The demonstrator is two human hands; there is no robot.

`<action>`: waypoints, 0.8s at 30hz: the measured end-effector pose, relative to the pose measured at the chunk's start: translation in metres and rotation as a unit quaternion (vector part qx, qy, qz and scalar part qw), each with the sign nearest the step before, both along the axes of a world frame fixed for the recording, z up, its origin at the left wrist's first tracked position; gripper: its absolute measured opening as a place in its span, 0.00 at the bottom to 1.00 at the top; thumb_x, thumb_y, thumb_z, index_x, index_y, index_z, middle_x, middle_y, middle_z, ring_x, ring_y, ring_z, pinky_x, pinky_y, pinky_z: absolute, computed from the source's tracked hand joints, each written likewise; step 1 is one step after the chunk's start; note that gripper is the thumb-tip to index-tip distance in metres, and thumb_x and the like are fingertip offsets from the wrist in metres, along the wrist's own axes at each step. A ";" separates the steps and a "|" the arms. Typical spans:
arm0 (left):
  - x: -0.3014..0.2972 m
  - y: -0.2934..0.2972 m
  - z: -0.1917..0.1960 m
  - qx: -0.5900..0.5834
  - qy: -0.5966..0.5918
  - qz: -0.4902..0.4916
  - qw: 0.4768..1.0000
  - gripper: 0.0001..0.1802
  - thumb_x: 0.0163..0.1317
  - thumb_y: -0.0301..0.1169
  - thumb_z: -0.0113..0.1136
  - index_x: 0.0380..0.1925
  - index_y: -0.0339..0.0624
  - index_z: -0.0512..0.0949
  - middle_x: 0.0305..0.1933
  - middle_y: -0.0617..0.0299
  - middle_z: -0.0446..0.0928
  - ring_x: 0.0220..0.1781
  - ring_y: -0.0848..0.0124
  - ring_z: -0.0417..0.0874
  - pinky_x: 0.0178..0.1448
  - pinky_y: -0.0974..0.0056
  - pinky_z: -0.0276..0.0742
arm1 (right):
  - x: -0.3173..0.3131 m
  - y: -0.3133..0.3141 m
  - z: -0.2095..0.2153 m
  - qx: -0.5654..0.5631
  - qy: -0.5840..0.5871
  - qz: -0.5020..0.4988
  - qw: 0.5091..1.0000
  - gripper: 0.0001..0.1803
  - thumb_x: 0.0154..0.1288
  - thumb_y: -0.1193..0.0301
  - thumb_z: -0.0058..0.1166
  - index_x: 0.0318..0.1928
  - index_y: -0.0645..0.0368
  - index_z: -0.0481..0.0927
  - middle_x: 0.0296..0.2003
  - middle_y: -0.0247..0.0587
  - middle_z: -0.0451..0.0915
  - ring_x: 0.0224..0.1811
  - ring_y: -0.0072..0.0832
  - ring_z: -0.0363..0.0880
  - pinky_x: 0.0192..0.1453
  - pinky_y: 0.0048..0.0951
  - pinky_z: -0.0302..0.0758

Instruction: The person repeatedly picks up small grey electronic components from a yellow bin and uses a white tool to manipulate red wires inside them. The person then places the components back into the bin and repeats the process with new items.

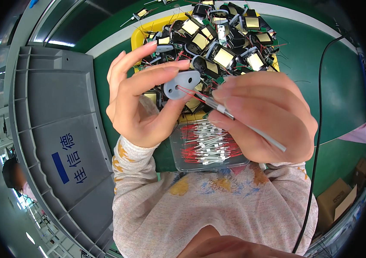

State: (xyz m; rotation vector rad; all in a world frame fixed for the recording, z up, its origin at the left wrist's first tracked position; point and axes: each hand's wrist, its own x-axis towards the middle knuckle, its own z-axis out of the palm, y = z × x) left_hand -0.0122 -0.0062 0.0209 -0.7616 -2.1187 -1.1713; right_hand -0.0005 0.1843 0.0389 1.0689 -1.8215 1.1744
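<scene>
Looking down through the head view, we see our left hand [135,101] and our right hand [273,116] meeting just on the 12 o'clock side of the middle. Our left thumb and fingertips pinch a grey cap [181,79] by its edges, with the other fingers spread toward 11 o'clock. The cap is held up in the air, its face with the holes turned toward 4 o'clock. Our right fingers are closed on a thin silver and white stick [216,105], whose grey tail points to 4 o'clock. From its other end, red wires [190,92] run toward 10 o'clock and reach a hole in the cap; how far they go in, we cannot tell

Beyond our hands, at 12 to 1 o'clock, we have a yellow bin [137,38] heaped with black gadgets [224,57]. Below our hands, near 6 o'clock, a clear tray [174,151] holds a pile of red and white wire pieces [208,142]. A grey crate [56,114] stands at 9 o'clock, a black cable [320,81] crosses the green table [299,51] at 3, and a cardboard box [332,197] sits at 4
</scene>
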 end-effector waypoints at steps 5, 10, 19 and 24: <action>-0.001 -0.002 0.002 -0.015 0.016 -0.010 1.000 0.20 0.38 0.23 0.68 0.34 0.43 0.72 0.33 0.60 0.82 0.54 0.60 0.73 0.61 0.52 0.52 | 0.002 0.000 0.003 0.005 -0.008 0.001 1.000 0.21 0.32 0.82 0.68 0.32 0.69 0.74 0.27 0.48 0.78 0.30 0.40 0.80 0.31 0.32 0.77; -0.001 -0.003 0.003 -0.022 0.015 -0.014 1.000 0.21 0.38 0.23 0.68 0.35 0.42 0.72 0.33 0.60 0.82 0.54 0.59 0.73 0.61 0.52 0.52 | 0.002 0.001 0.003 0.014 -0.007 0.003 1.000 0.20 0.33 0.82 0.68 0.31 0.68 0.75 0.28 0.48 0.78 0.31 0.40 0.80 0.31 0.31 0.77; 0.000 -0.002 0.005 -0.013 0.012 -0.020 1.000 0.20 0.39 0.23 0.68 0.34 0.42 0.71 0.33 0.60 0.82 0.54 0.59 0.72 0.61 0.52 0.52 | -0.001 0.000 0.001 -0.014 -0.015 0.015 1.000 0.20 0.33 0.82 0.67 0.32 0.68 0.76 0.28 0.47 0.78 0.31 0.39 0.80 0.31 0.31 0.76; 0.000 -0.002 0.006 -0.012 0.016 -0.022 1.000 0.20 0.39 0.22 0.68 0.34 0.42 0.71 0.33 0.59 0.82 0.55 0.59 0.72 0.61 0.52 0.51 | 0.000 0.002 0.004 0.001 -0.016 0.009 1.000 0.19 0.33 0.82 0.67 0.32 0.68 0.76 0.28 0.47 0.78 0.31 0.39 0.80 0.31 0.30 0.76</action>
